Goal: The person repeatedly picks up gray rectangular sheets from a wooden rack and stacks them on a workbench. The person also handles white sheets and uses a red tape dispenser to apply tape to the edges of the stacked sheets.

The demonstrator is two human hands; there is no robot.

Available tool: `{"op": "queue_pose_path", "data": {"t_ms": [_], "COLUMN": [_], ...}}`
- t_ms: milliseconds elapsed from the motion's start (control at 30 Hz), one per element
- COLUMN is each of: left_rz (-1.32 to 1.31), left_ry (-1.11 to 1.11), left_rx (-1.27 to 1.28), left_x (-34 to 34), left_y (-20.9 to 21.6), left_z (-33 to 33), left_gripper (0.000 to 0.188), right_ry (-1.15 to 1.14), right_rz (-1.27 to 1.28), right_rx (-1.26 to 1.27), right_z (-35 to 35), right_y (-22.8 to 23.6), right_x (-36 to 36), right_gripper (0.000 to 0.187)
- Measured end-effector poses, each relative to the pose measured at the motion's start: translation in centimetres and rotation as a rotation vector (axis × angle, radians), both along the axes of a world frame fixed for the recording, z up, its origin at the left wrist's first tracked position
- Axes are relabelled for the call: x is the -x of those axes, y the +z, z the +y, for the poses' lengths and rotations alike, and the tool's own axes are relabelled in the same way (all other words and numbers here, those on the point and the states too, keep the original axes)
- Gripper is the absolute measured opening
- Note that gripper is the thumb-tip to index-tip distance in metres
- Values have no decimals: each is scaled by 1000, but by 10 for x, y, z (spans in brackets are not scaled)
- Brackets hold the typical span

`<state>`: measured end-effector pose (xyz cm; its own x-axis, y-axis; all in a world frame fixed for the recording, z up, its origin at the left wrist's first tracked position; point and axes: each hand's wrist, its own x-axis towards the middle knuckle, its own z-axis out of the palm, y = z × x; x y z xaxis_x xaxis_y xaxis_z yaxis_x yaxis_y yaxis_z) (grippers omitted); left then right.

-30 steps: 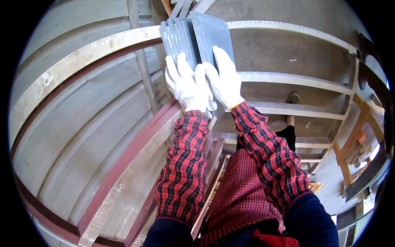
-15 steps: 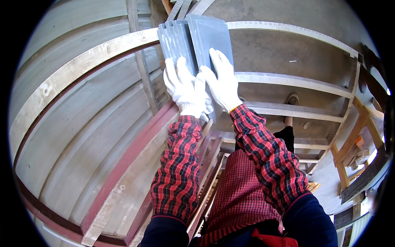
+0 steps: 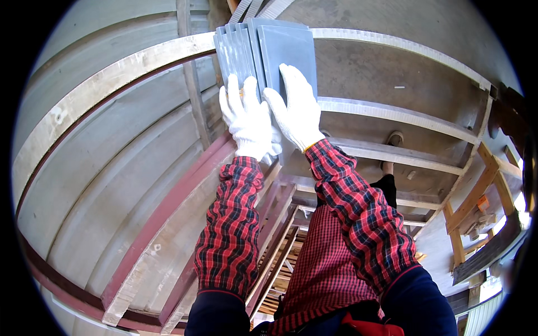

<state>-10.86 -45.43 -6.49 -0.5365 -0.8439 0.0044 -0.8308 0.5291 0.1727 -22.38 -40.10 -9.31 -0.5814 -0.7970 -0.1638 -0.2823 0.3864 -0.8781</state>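
A stack of thin, flat blue-grey panels point(image 3: 287, 47) lies on the frame rails at the top middle. Its left part is a fanned set of panel edges point(image 3: 234, 53); its right part shows a broad smooth face. White work gloves cover both hands. My left hand point(image 3: 246, 115) rests over the lower end of the left panels, fingers apart and slightly bent, its thumb side hidden. Stretched fingers of my right hand point(image 3: 297, 109) lie against the face of the right panel, the thumb pointing toward the left hand.
Pale-edged rails point(image 3: 398, 115) run across the right side above a grey floor point(image 3: 381, 67). Reddish-brown beams point(image 3: 168, 221) slope at the left before a ribbed grey wall point(image 3: 106, 168). A wooden frame point(image 3: 476, 201) stands far right; grey strips point(image 3: 252, 10) lie beyond the panels.
The front right panel has slipped slightly against those behind, so more of their edges shows. Both hands sit a little farther left in view and remain on the panels.
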Motion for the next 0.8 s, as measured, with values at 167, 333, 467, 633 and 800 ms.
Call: {"op": "queue_pose_path", "data": {"t_ms": [167,333,467,633,800], "left_rz": [37,83,76,-151,-237], "left_ry": [54,52,43,-156,45], "left_rx": [-31,-14,-24,143,50], "left_x": [7,2,7,2,14], "left_y": [9,7,13,9,12], "left_z": [3,5,6,-6,-4], "left_gripper": [57,57,59,37,51], "right_ry": [-36,-53,-153,-30,-37], "right_rz": [-207,-454,-494,-113,35], "right_rx": [-70,-195,-437,-449,-458], "right_z": [33,66,89,111,195], "right_y": [13,30,8,39,154], "right_x": [41,88,130,116,119], "right_gripper": [61,69,38,37,31]}}
